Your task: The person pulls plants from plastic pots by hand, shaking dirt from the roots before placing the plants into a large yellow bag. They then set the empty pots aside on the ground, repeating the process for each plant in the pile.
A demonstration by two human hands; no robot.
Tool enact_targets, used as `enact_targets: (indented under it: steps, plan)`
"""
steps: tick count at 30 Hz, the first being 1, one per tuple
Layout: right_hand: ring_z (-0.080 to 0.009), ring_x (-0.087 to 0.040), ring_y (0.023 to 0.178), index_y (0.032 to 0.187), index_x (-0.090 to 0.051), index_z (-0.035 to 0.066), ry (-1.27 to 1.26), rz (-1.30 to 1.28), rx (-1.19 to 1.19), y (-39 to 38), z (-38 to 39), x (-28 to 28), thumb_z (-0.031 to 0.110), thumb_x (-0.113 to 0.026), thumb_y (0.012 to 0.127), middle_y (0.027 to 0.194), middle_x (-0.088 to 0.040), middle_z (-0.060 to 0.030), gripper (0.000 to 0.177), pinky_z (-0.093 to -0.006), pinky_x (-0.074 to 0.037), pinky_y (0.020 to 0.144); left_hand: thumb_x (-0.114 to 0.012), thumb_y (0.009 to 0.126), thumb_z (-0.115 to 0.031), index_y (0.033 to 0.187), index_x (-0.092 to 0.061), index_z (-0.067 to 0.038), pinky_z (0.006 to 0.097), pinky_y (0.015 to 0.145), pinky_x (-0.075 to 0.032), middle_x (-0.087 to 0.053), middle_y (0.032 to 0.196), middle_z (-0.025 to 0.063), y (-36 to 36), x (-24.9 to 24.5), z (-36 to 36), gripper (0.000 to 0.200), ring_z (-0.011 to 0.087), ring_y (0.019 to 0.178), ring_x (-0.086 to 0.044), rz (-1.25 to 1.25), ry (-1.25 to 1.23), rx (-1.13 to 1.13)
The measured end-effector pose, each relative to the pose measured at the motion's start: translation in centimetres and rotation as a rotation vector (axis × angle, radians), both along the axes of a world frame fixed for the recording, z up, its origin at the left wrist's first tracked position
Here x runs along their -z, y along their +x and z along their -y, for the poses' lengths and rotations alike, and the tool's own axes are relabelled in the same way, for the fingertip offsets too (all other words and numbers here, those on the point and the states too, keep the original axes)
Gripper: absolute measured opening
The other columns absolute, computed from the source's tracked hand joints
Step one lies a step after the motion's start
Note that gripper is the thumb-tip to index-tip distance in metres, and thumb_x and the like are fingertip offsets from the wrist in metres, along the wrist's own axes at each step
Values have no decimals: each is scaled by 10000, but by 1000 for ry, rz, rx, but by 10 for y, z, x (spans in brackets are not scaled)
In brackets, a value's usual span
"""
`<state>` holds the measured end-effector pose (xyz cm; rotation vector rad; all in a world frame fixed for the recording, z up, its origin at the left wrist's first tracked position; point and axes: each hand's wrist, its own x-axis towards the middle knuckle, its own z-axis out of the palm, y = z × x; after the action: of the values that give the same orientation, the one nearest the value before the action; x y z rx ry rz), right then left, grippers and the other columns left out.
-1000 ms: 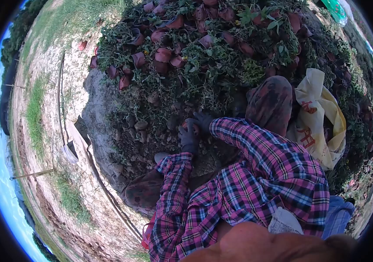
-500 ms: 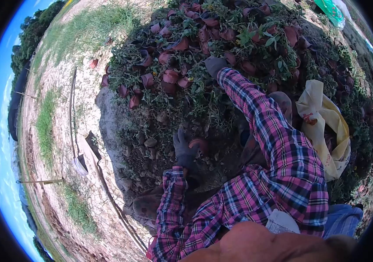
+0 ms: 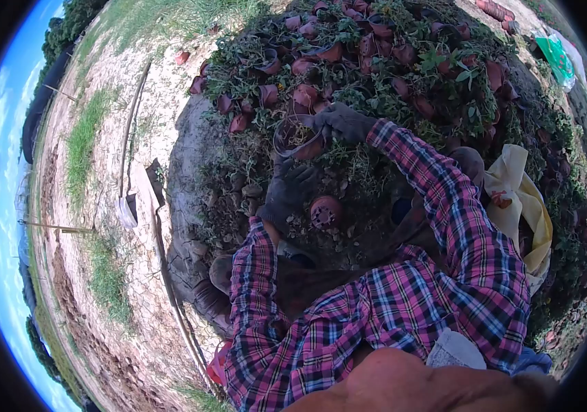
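Note:
Both hands wear dark gloves. My right hand [image 3: 348, 123] grips the rim of a reddish-brown plastic pot [image 3: 303, 143] from its right side. My left hand [image 3: 286, 189] lies just below that pot, its fingers partly spread and the fingertips near the pot's underside; whether they touch it cannot be made out. Another round reddish pot [image 3: 325, 212] with holes in its base rests bottom up on the soil, right of my left hand. Beyond my hands lies a heap of reddish pots [image 3: 305, 95] mixed with green weeds.
A hoe [image 3: 128, 209] with a long handle lies on pale dry ground at the left. A yellowish-white sack [image 3: 510, 185] sits to the right of my right arm. Green plastic [image 3: 554, 60] and stacked pots [image 3: 494, 10] are at the upper right.
My right hand has come from the heap toward my left hand and now holds a pot. My left hand has moved off the pot on the soil. The view has shifted slightly.

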<state>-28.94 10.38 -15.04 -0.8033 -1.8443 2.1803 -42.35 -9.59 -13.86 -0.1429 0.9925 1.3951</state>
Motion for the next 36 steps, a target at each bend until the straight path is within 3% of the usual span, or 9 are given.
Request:
enact_targets:
  steps: [5,9,10,13,20,24,30,33,36]
  plan:
    - [-83,-556,617,882,-597,41,79,78,-84,-36,68,28,223,-539,856,720,-595,-8,193,-239,-441,518,-491,879,-397,1184,-406,-30,331,631,-517,-524,1073,133,-36,27,10,485,250,848,-595,9,79,-24]
    - [-111,-581,646,928,-594,30,842,75,188,-30,94,2,264,-577,852,733,-615,-58,247,-280,-455,564,-481,873,-451,1210,-378,-46,344,632,-517,-503,1109,132,-60,49,16,537,252,873,-589,-159,141,-22]
    - [-167,-599,666,937,-589,32,631,-61,180,-31,102,-4,301,-581,848,733,-607,-105,283,-297,-457,596,-478,871,-464,1217,-371,-49,347,632,-517,-498,1118,132,-59,55,16,550,253,879,-588,-222,155,-29]
    - [-176,-606,685,934,-585,30,1092,-200,87,-53,112,-8,303,-570,858,726,-600,-97,284,-295,-458,614,-483,859,-498,1239,-327,-94,349,620,-513,-479,1144,122,-42,68,26,575,242,902,-578,-460,153,-61]
    - [-48,-490,620,910,-593,46,177,-100,-55,-71,111,9,272,-540,888,661,-544,17,233,-236,-422,560,-628,809,-382,1161,-391,-115,301,578,-496,-552,990,81,-45,44,31,501,193,805,-586,-588,92,-248]
    - [-41,-483,639,935,-579,60,-14,-167,11,-58,114,24,259,-521,899,716,-545,33,211,-225,-421,558,-690,778,-211,844,-580,-82,250,451,-442,-582,721,13,-60,50,35,182,106,559,-532,-812,-79,-320]
    - [-96,-513,781,1143,-475,50,-375,-211,-57,-58,112,38,302,-449,924,920,-541,-32,335,-256,-460,734,-698,723,-101,900,-609,-39,244,560,-464,-596,731,28,-69,37,36,208,119,630,-565,-936,90,-423]
    - [-138,-521,843,1205,-414,52,-530,-221,-69,-72,122,36,337,-417,929,980,-512,-59,397,-277,-462,818,-664,710,-58,884,-627,-24,270,598,-466,-598,719,32,-107,44,37,181,131,628,-567,-1587,-2,-451]
    - [-174,-528,836,1230,-368,42,-438,-250,85,-102,115,73,346,-433,917,969,-481,-49,440,-293,-476,815,-640,690,-47,869,-642,-26,294,618,-463,-605,734,54,-144,26,49,180,152,645,-575,-1689,-145,-653]
